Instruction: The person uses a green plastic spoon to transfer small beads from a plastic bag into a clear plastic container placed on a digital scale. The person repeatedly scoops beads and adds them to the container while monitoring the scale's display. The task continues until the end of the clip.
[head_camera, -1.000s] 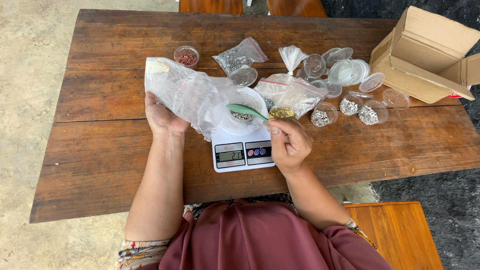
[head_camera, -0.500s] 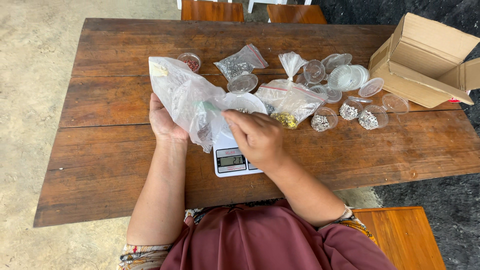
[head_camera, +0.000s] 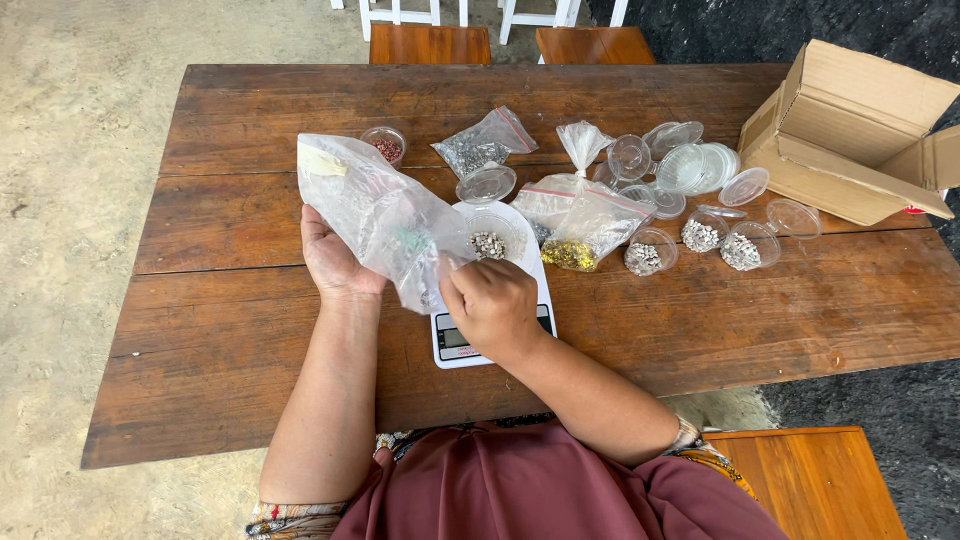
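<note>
Left hand (head_camera: 335, 262) palm-up at frame centre-left, grasping clear plastic bag (head_camera: 380, 215); right hand (head_camera: 490, 305) knuckles-up, fingers pinching bag's lower edge (above white scale (head_camera: 490, 345)).

The person wears a maroon top (head_camera: 545, 490) that covers the chest and lap at the bottom of the view. Both forearms are bare. At each elbond a short sleeve edge with a colourful pattern shows: one by the left arm (head_camera: 285, 515), one by the right arm (head_camera: 705, 450). The left hand (head_camera: 335, 260) and right hand (head_camera: 490, 305) are bare, with no rings visible.
</note>
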